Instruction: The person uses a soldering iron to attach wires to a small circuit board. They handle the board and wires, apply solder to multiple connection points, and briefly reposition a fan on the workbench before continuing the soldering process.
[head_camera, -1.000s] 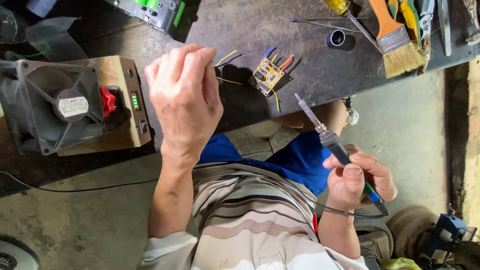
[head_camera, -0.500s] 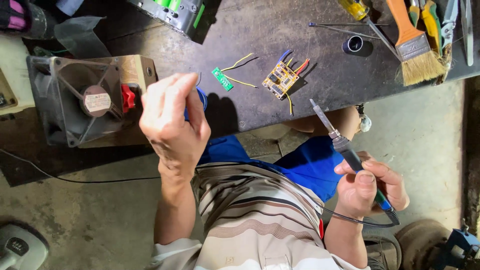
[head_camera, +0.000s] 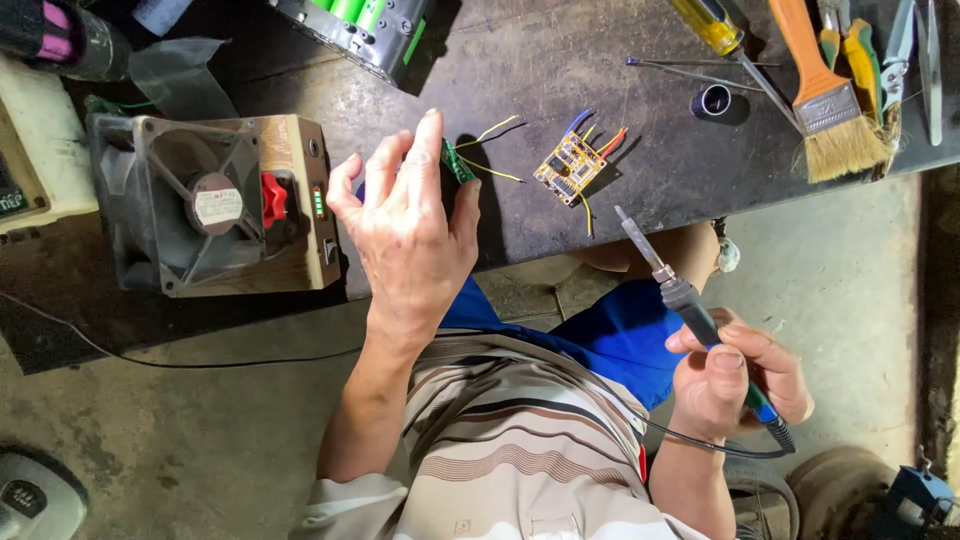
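Note:
My left hand (head_camera: 410, 235) hovers over the dark workbench (head_camera: 600, 60) with fingers spread, holding nothing. Just past its fingertips lies a small green circuit strip (head_camera: 458, 160) with yellow wires. To the right of that lies a small yellow circuit board (head_camera: 568, 167) with blue, red and yellow wires. My right hand (head_camera: 735, 375) is shut on a soldering iron (head_camera: 690, 300). Its tip points up toward the bench edge, below the yellow board and apart from it.
A fan in a wooden box (head_camera: 215, 205) with a red switch stands at the left. A battery pack (head_camera: 355, 30) lies at the top. A screwdriver (head_camera: 715, 30), a paintbrush (head_camera: 825, 95), pliers (head_camera: 860, 50) and a small black ring (head_camera: 712, 100) sit at the right.
My left hand has opened and moved right, toward the green strip, with fingers now spread. The right hand still holds the iron in much the same pose.

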